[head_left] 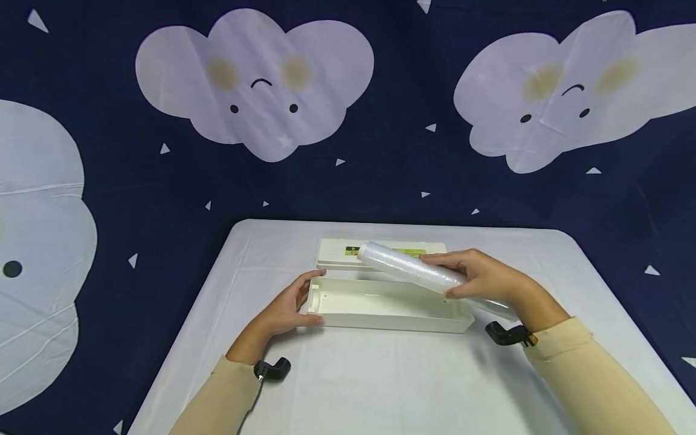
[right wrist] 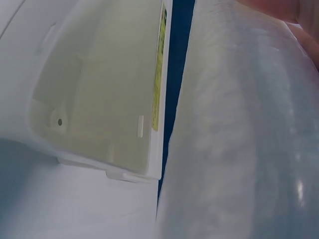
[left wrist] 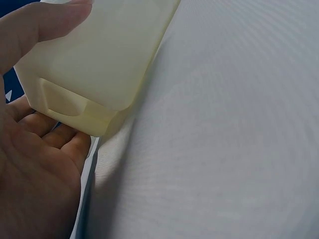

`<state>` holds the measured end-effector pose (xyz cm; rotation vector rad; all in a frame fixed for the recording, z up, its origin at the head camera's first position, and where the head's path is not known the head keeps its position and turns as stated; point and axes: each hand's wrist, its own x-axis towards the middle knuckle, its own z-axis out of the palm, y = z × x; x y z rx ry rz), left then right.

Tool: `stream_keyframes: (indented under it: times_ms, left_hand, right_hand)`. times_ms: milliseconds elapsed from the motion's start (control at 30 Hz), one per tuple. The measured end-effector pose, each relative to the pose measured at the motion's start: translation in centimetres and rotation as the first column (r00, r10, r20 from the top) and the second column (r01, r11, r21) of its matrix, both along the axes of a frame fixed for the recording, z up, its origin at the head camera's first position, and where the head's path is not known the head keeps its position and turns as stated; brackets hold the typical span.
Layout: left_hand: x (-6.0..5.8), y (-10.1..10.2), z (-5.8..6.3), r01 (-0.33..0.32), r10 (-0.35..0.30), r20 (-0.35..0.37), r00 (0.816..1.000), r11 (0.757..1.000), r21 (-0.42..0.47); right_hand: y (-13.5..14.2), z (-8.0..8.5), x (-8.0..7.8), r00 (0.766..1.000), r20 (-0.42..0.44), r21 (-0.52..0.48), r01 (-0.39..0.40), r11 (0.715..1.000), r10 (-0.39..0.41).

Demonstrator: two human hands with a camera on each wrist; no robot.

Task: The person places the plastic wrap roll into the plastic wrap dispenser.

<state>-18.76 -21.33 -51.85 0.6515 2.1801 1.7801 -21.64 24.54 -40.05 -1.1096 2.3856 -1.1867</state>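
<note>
Roll of clear film (head_left: 410, 270) is in the right hand (head_left: 492, 278), held across the right part of the long pale box (head_left: 391, 321) as the head view sees it, not sitting inside. Fingers are wrapped over its far side and the thumb is on the near side, so that's a proper grasp, nearer the right end than the middle. Guess that leaves the left end free and clear of the hand.

Left hand (head_left: 285, 308) has the box's left end between thumb and fingers: thumb on the near wall, fingers round the end, per the left wrist view. My read is it's steadying the box, since that thing looks light enough to skid on the smooth white worktop (head_left: 353, 386). The lid (head_left: 333, 255) lies just behind the box, label showing, probably parked there to leave the box top uncovered.

As for direction: box and lid both run left to right, pretty much parallel. The roll doesn't. Its long axis slants from far left to near right, one end pointing at the lid, the other poking out past the box's right end below the hand. Can't tell exactly how high it's held, or its true tilt.
</note>
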Motion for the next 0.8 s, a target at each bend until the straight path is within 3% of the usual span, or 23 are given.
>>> stream_keyframes:
  times_ms: [300, 800]
  left_hand:
    - [0.0, 0.0, 0.0, -0.011, 0.011, 0.01, 1.0, 1.0, -0.004]
    - [-0.1, 0.0, 0.0, -0.015, 0.015, -0.008, 1.0, 1.0, -0.018]
  right_hand:
    - [-0.9, -0.2, -0.4, 0.998, 0.003, 0.005, -0.07, 0.998, 0.07]
    - [-2.8, -0.9, -0.7, 0.995, -0.004, 0.078, -0.1, 0.992, 0.101]
